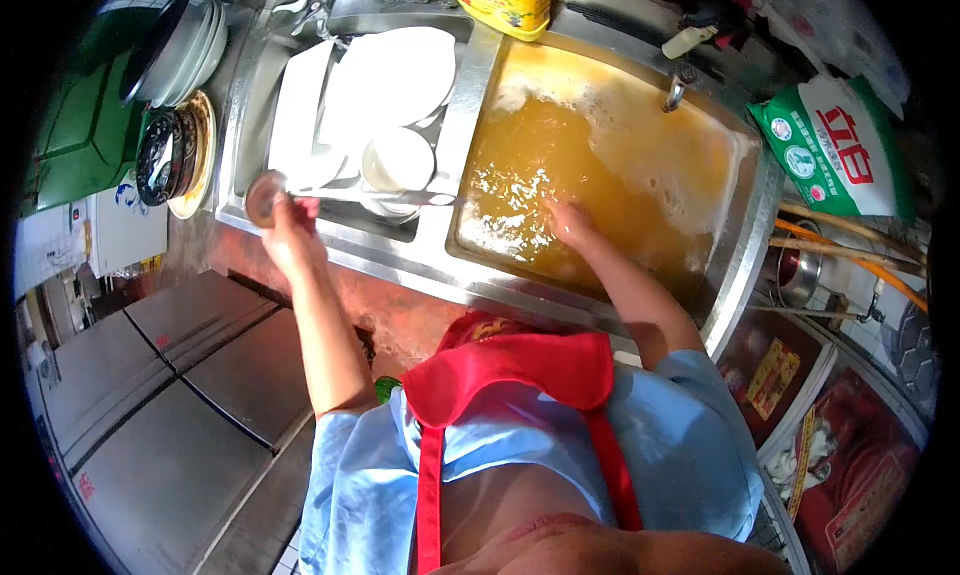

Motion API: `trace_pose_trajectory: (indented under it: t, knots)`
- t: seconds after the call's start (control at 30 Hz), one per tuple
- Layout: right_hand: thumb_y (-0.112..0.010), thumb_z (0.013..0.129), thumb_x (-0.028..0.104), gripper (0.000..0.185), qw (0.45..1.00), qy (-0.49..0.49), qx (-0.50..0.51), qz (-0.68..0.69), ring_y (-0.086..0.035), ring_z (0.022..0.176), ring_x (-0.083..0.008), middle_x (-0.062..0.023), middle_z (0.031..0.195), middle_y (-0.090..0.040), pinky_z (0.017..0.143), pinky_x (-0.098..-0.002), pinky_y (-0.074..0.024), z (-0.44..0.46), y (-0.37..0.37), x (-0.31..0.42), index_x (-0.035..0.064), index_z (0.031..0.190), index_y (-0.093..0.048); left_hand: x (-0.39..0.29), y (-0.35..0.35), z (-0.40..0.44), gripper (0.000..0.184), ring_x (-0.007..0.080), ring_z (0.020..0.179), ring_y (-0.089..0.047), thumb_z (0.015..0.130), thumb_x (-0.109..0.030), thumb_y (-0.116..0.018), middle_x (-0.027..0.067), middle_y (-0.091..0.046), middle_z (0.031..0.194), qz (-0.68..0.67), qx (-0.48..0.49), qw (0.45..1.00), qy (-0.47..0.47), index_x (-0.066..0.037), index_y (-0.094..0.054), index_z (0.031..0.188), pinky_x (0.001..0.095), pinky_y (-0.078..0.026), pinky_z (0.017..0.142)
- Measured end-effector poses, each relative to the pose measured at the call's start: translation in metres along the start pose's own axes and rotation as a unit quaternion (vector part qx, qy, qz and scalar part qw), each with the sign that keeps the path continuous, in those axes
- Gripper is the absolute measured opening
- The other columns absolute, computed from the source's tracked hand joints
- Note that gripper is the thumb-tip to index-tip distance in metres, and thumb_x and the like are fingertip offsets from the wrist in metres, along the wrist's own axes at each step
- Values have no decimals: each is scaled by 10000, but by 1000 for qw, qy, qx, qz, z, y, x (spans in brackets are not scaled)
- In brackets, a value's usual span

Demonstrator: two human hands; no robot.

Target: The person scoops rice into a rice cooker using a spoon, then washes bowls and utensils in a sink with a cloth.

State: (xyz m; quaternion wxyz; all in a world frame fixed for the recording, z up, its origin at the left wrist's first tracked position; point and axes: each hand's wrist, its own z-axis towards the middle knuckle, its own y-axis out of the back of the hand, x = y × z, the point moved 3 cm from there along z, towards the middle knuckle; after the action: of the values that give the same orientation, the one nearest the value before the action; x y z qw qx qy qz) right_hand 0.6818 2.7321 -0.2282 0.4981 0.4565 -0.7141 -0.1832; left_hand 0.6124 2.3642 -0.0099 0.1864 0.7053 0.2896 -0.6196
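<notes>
My left hand (293,227) is closed on a small round brown dish (264,198) at the front left corner of the left sink basin (254,135). In that basin lie large white plates (395,75), a long white rectangular plate (297,115) and white bowls (398,159). A pale long-handled utensil, perhaps a spoon (432,199), crosses the bowls. My right hand (567,222) dips into the cloudy yellow-brown water (540,145) of the right basin. Its fingers are mostly hidden under the surface, and whether they hold anything does not show.
Stacked bowls and plates (205,55) stand left of the sink, with more dishes (190,160) nearer me. A yellow container (505,3) sits behind the divider. A tap (680,87) reaches over the right basin. A green-and-white detergent bag (832,147) is at the right.
</notes>
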Motion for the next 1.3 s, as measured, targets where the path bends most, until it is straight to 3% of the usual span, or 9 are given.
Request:
trace_pose_trajectory:
  t: [0.13,0.37,0.43,0.53,0.57,0.63,0.73,0.87,1.3]
  knots:
    - [-547,762,124,411,994,-88,45,-53,-529,998,-355,-207,1065,-561,859,-408,-423,45,-48,-24,27,1159,-499,-5,58,38,188,141,501,-560,859,-78,-497,82,-573,646,165,-96,981,21,41,-498,1006,216,-438,440]
    - [-556,764,171,437,970,-136,160,-121,-505,1051,-332,-190,1130,-537,874,-424,-408,83,-94,-1,39,1176,-495,56,71,98,263,168,449,-588,850,-154,-508,119,-596,627,430,17,899,80,52,-496,1012,261,-458,382]
    - [-550,769,178,434,972,-117,162,-120,-504,1054,-330,-187,1136,-533,875,-426,-408,83,-101,4,42,1177,-496,66,55,100,364,182,431,-586,849,-263,-523,145,-604,634,514,123,842,112,51,-499,1032,275,-462,395]
    - [-541,776,189,430,976,-101,159,-113,-502,1057,-326,-182,1147,-528,876,-428,-407,78,-104,2,47,1179,-497,120,81,136,503,273,546,-626,803,-347,-538,191,-623,697,692,110,713,-10,92,-479,1041,347,-506,514]
    - [-538,778,192,428,977,-99,156,-110,-501,1059,-325,-180,1150,-526,876,-429,-407,78,-102,0,49,1180,-498,114,72,127,503,340,755,-627,769,-320,-561,247,-617,811,768,139,621,-74,85,-477,1054,405,-500,674]
    - [-532,783,200,426,979,-95,150,-101,-500,1061,-323,-177,1157,-523,877,-430,-406,80,-102,-1,52,1181,-498,100,56,112,488,379,911,-574,738,-292,-576,257,-600,926,767,138,626,-32,24,-486,1099,440,-455,791]
    - [-523,790,210,422,981,-90,148,-89,-498,1065,-320,-172,1168,-518,878,-432,-405,84,-103,-4,56,1182,-499,97,48,105,466,369,906,-581,726,-278,-586,215,-609,961,779,186,598,-15,-65,-509,1133,435,-457,789]
    - [-511,799,225,418,982,-66,162,-73,-495,1070,-316,-166,1181,-510,879,-435,-404,90,-115,3,63,1185,-501,96,40,84,371,353,911,-580,766,-250,-545,194,-612,956,746,171,640,-65,-92,-529,1102,435,-454,786]
    - [-472,830,272,409,973,42,226,-25,-486,1086,-303,-144,1226,-487,883,-445,-400,62,-154,18,83,1192,-506,108,51,35,272,281,605,-570,789,-145,-572,115,-578,651,615,205,745,-158,-101,-558,1057,373,-457,599]
